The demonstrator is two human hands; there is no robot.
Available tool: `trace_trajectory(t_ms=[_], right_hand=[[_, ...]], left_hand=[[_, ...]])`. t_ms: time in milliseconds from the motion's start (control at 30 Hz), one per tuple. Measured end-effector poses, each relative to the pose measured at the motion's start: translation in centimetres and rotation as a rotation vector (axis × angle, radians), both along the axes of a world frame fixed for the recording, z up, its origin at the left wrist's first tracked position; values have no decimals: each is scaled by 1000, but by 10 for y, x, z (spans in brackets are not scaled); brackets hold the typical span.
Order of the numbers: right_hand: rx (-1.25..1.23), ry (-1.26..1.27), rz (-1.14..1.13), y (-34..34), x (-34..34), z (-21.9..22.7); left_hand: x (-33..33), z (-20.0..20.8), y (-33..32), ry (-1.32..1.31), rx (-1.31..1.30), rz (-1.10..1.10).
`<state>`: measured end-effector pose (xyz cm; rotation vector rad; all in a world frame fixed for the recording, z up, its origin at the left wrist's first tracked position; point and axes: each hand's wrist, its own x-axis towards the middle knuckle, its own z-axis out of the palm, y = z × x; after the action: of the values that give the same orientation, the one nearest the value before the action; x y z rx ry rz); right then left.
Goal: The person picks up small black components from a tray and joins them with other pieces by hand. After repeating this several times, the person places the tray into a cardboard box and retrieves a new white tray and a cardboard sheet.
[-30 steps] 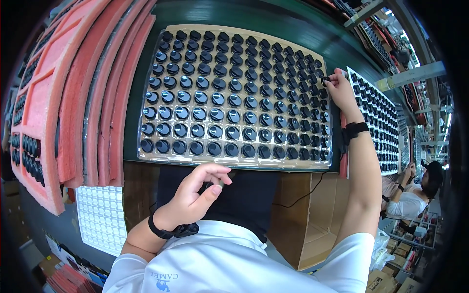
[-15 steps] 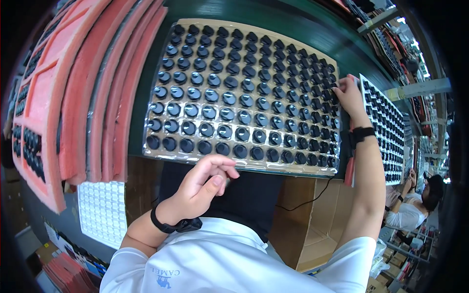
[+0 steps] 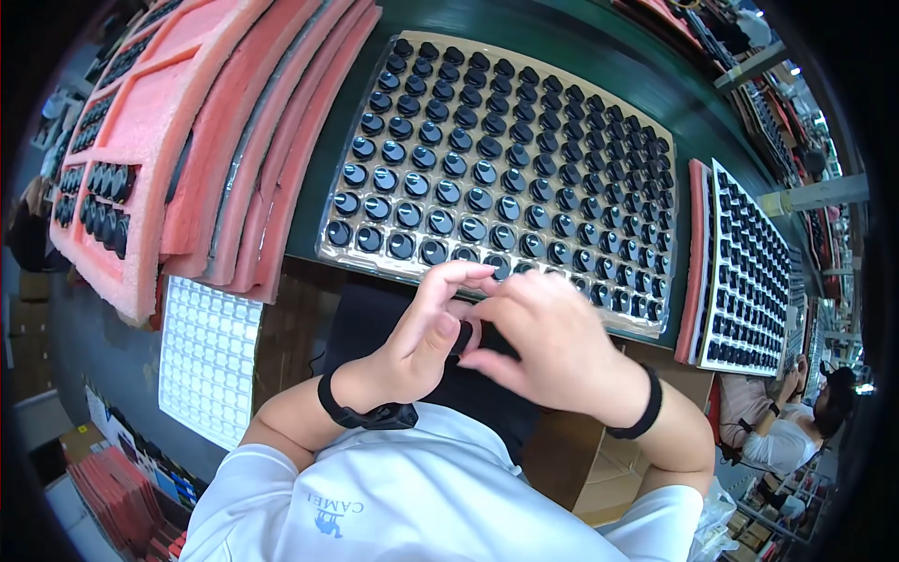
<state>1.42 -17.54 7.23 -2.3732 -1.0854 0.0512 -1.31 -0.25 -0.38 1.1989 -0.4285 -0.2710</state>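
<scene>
black piece (image 3: 464, 338) in grip of left hand (image 3: 417, 348); right hand (image 3: 560, 347) beside, grip unclear

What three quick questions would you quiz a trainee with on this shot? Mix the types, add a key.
1. Multiple choice: where are the left hand and right hand?
A) Spread at the far corners of the big clear tray
B) Close together by its near edge
C) Wide apart, one at each side
2. True or false: the tall pink foam stack stands left of the big clear tray, which holds rows of black parts.
3. Count: how many of these two hands have a black band at the wrist?

Key: 1. B; 2. True; 3. Two
</scene>
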Motion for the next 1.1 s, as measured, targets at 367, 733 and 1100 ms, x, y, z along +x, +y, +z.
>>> trace_trajectory(t_ms=[367, 733, 1100], right_hand=[[253, 383, -109, -22, 9, -12], [343, 196, -823, -207, 162, -43], [-46, 33, -996, -250, 223, -83]], left_hand=[[-4, -4, -3, -2, -11, -22], [11, -16, 4, 21, 1, -45], [26, -27, 11, 152, 102, -10]])
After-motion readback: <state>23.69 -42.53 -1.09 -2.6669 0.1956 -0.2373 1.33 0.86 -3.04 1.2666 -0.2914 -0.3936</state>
